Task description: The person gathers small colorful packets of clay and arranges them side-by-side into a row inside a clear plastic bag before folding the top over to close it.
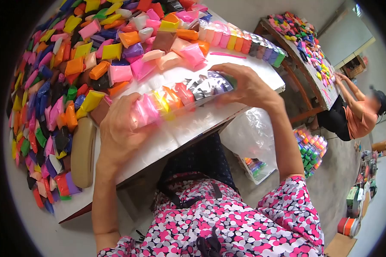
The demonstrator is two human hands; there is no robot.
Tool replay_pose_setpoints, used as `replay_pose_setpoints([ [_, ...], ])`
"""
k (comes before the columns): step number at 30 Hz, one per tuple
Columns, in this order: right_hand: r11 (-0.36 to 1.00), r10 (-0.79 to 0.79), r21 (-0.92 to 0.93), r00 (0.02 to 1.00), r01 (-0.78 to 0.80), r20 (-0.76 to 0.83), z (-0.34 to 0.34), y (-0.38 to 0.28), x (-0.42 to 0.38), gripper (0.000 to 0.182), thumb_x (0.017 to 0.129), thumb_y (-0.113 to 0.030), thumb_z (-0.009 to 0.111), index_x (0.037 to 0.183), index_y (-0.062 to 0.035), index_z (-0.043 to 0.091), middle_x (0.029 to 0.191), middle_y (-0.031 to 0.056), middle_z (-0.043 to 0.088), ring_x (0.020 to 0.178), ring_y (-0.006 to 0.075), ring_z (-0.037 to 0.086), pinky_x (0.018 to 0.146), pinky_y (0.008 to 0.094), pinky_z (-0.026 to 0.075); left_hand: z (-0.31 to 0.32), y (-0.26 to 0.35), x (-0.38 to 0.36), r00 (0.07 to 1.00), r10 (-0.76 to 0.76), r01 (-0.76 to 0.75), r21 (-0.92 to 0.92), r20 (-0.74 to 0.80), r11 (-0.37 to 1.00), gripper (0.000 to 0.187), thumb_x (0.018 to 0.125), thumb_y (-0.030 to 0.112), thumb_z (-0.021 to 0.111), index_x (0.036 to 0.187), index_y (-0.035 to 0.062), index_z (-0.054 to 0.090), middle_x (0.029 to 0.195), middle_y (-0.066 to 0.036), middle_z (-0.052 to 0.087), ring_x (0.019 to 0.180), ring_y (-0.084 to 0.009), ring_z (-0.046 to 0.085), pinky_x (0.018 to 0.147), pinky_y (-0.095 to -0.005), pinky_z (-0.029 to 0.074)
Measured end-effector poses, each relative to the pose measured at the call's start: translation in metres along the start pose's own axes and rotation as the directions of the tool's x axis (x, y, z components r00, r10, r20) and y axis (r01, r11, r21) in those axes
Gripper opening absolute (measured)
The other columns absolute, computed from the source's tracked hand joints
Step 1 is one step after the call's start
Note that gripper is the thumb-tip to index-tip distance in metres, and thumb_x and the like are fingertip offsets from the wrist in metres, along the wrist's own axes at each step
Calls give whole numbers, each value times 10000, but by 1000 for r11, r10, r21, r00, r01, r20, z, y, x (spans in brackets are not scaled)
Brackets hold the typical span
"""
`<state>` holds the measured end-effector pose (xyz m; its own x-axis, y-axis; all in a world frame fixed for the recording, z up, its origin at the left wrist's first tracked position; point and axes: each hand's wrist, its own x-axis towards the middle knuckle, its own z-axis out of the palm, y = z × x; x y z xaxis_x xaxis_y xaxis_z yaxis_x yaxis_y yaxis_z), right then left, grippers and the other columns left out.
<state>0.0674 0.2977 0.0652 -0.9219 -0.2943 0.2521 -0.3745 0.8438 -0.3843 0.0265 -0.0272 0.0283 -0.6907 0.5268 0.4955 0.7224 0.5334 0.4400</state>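
A clear row pack of small coloured packets [185, 95] lies across the white table top, running through pink, yellow, orange, red, black and purple. My left hand [126, 122] grips its pink end, slightly blurred. At the dark end, my right hand [251, 88] curves its fingers and thumb around the pack. Behind it sits a second filled row pack [240, 40], with a thin pink strip [228, 55] in front. A big heap of loose coloured packets [101, 51] covers the left and back of the table. Beside my left hand rests a long tan case [82, 152].
A clear plastic bag [251, 132] hangs below the table's right edge, over a white crate [259, 174] of coloured packs. More packs [309, 152] stack on the floor. At another heaped table [306, 60], a person [360, 111] works.
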Motion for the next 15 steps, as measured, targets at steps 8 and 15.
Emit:
replay_pose_setpoints([
  [8, 930, -358, -81, 934, 359, 25, 28, -78, 57, 895, 607, -415, 865, 1335, -37, 509, 1286, 190, 564, 1213, 356, 519, 1030, 440, 402, -4, 27, 31, 983, -20, -15, 187, 185, 982, 757, 635, 362, 841, 1201, -20, 516, 1103, -190, 604, 1078, -373, 572, 904, -444, 453],
  [15, 894, -211, -378, 970, 240, 117, 53, -61, 44, 746, 766, -439, 746, 1331, -27, 486, 1187, 147, 591, 1106, 321, 578, 928, 420, 449, 13, 9, 6, 993, 109, -120, 398, 50, 909, 668, 725, 337, 793, 1222, -12, 516, 1085, -162, 591, 1032, -337, 575, 847, -424, 463],
])
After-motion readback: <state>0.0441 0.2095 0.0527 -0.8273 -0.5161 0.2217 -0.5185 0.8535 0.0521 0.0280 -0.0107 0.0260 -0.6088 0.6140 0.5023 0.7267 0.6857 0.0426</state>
